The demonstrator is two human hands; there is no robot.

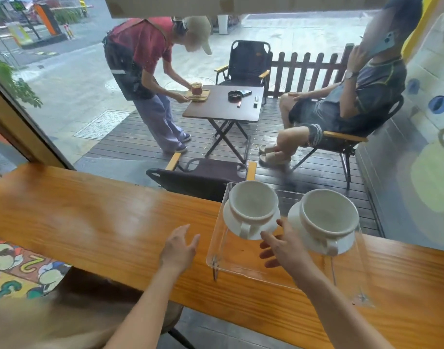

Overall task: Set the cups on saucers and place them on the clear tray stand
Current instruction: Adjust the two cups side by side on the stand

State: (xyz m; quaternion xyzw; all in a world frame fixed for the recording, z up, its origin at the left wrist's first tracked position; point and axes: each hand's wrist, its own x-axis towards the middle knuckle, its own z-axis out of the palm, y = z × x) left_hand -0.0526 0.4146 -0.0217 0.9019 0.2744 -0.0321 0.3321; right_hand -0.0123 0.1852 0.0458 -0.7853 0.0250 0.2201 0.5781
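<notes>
Both glossy white ceramic cups (253, 202) sit on round saucers (251, 222) atop the clear acrylic tray stand (231, 258) — your left hand (178, 248) and right hand (281, 248) spread, empty.

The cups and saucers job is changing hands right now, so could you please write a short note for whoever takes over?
Left hand: open, empty, over the wooden counter left of the clear tray stand.
Right hand: open, holding nothing, fingers spread by the near rim of the left saucer.
Left cup sits on its saucer on the stand; right cup sits on the right saucer beside it, handles facing the person.
Done: both sets appear placed.
Left: at most a small straightening; then withdraw the hands.
</notes>
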